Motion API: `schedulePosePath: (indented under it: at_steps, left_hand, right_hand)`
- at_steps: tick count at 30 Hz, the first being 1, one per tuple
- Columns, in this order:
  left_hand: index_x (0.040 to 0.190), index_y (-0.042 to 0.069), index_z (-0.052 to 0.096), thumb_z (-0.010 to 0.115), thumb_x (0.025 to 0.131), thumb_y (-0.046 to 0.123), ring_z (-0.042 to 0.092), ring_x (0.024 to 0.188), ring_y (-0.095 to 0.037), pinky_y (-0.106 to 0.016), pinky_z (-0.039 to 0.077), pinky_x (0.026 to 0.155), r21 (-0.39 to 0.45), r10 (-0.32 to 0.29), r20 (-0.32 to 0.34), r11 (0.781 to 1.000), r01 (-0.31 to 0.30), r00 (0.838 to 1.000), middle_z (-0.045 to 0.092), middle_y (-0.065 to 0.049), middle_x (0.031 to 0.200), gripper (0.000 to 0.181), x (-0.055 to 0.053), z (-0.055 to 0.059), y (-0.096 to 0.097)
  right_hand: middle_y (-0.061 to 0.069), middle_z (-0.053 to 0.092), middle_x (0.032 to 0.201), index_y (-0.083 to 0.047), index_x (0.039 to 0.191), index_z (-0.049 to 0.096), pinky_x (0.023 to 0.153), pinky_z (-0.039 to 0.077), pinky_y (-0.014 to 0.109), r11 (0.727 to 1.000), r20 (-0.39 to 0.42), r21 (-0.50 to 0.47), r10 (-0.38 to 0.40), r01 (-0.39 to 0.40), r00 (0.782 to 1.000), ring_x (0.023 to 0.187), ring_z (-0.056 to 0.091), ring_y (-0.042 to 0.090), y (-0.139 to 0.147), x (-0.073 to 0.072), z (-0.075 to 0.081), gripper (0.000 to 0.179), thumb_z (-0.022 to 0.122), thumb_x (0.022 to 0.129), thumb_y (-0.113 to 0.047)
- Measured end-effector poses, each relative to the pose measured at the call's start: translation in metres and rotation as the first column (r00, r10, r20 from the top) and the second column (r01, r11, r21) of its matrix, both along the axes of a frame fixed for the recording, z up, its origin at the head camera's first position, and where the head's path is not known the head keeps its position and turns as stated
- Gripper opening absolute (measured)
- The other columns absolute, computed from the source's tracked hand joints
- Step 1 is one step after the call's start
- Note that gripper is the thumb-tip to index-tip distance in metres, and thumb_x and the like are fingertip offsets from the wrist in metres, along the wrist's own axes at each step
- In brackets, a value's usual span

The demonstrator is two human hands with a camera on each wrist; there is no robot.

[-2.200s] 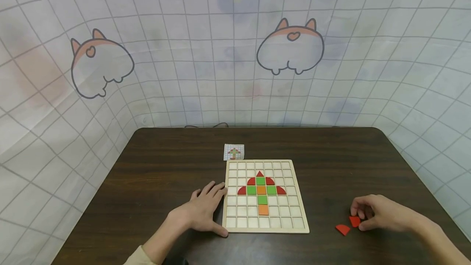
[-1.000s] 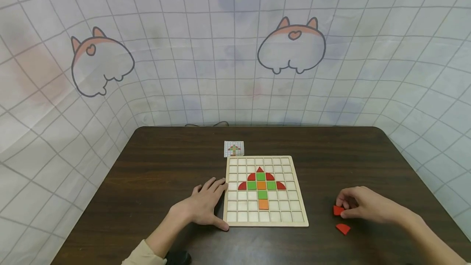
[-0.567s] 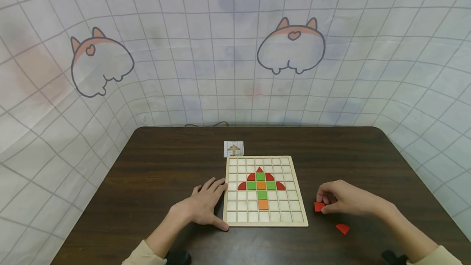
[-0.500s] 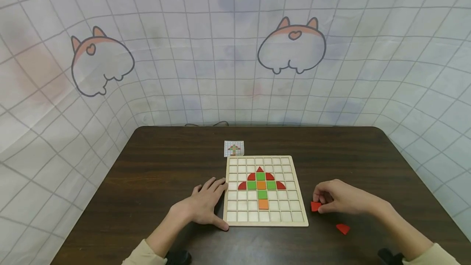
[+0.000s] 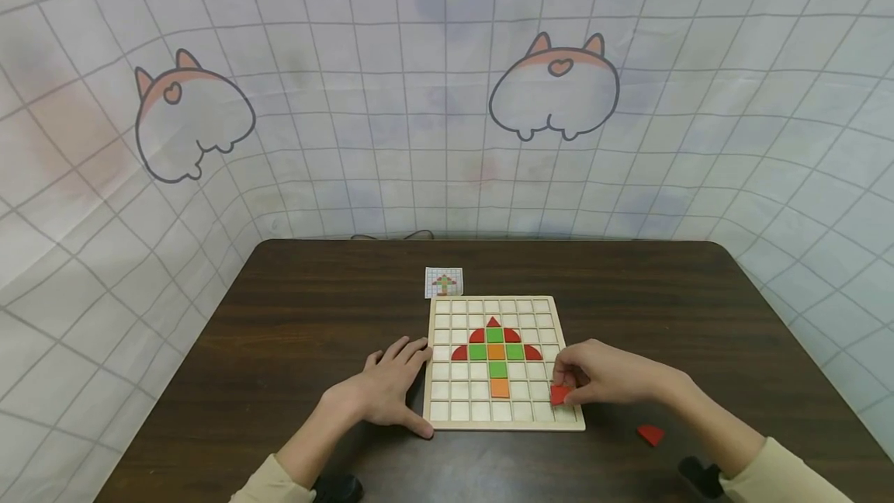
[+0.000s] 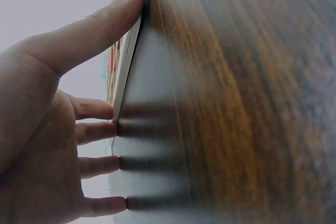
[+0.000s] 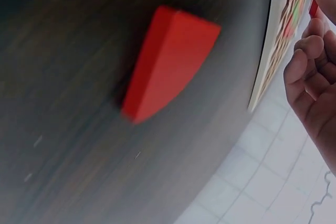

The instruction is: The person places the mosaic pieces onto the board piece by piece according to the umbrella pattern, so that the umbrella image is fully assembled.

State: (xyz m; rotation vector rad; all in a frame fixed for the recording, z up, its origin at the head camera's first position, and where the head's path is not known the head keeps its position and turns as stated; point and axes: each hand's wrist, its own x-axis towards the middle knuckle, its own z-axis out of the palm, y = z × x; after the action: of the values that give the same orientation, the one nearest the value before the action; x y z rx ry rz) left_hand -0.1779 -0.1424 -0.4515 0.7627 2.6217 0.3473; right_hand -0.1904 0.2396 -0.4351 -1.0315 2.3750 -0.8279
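A pale wooden grid board [image 5: 461,411] lies on the dark table, bearing a pattern of red, green and orange pieces around a middle orange square [image 5: 496,352]. My left hand [image 5: 380,394] rests at its left edge, fingers spread, thumb by the near corner. My right hand [image 5: 608,372] pinches a red block [image 5: 559,394] between thumb and fingers over the right side of the board. Whether that block touches the board I cannot tell. A red quarter-circle block [image 7: 170,64] lies loose on the table, below the right forearm in the head view.
A small printed card [image 5: 444,282] with a similar coloured pattern lies behind the board's far left corner. Dark wood tabletop [image 5: 314,286] surrounds the board. A white gridded cloth [image 5: 391,99] hangs behind the table and at both sides.
My right hand has carried the pinched red block leftward from the table's right side to above the board. The left hand stays at the board's edge. The other red block stays in place.
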Motion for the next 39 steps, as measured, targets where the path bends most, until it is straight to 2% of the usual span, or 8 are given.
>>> schedulePosePath:
  at_steps: [7,13,20,32,39]
  left_hand:
    - [0.160,0.011,0.031,0.081,0.075,0.070,0.015,0.154,-0.039,-0.070,0.024,0.110,0.006,0.001,-0.003,1.000,-0.001,1.000,0.021,-0.011,0.168,0.115,0.000,-0.001,-0.001]
    - [0.160,0.011,0.032,0.081,0.074,0.070,0.015,0.154,-0.039,-0.070,0.024,0.110,0.003,0.004,-0.001,1.000,-0.004,1.000,0.021,-0.011,0.168,0.115,0.000,-0.001,0.000]
    - [0.161,0.011,0.031,0.081,0.075,0.069,0.015,0.154,-0.039,-0.070,0.023,0.110,-0.001,0.007,0.003,1.000,-0.007,1.000,0.020,-0.011,0.168,0.115,0.000,-0.002,0.000]
    - [0.160,0.010,0.032,0.082,0.075,0.068,0.015,0.153,-0.040,-0.070,0.024,0.109,0.000,0.004,0.005,1.000,-0.004,1.000,0.020,-0.011,0.168,0.115,0.001,0.001,0.001]
    - [0.160,0.011,0.032,0.081,0.075,0.069,0.015,0.154,-0.040,-0.070,0.023,0.110,-0.004,0.007,-0.002,1.000,-0.007,1.000,0.020,-0.011,0.168,0.115,-0.001,-0.002,0.000]
  right_hand:
    - [-0.011,0.058,0.081,-0.018,0.095,0.067,0.067,0.046,0.022,0.999,-0.030,0.014,0.045,-0.045,0.999,0.074,0.053,0.007,-0.026,-0.001,0.001,0.016,0.082,0.090,-0.018]
    - [-0.009,0.058,0.081,-0.017,0.095,0.066,0.066,0.046,0.022,0.996,-0.041,0.022,0.082,-0.081,0.996,0.073,0.051,0.004,-0.044,-0.001,-0.001,0.017,0.083,0.089,-0.015]
    - [-0.008,0.058,0.080,-0.015,0.094,0.067,0.067,0.045,0.021,0.992,-0.111,0.020,0.122,-0.121,0.986,0.071,0.050,0.004,-0.061,0.000,-0.003,0.016,0.082,0.090,-0.015]
    - [-0.009,0.054,0.079,-0.014,0.095,0.066,0.068,0.044,0.022,0.995,-0.145,0.047,0.092,-0.086,0.985,0.071,0.046,0.002,-0.078,0.004,-0.012,0.016,0.081,0.089,-0.012]
    - [-0.011,0.051,0.078,-0.014,0.095,0.067,0.068,0.044,0.021,0.994,-0.203,0.082,0.084,-0.069,0.976,0.070,0.046,0.003,-0.082,0.006,-0.016,0.016,0.082,0.087,-0.011]
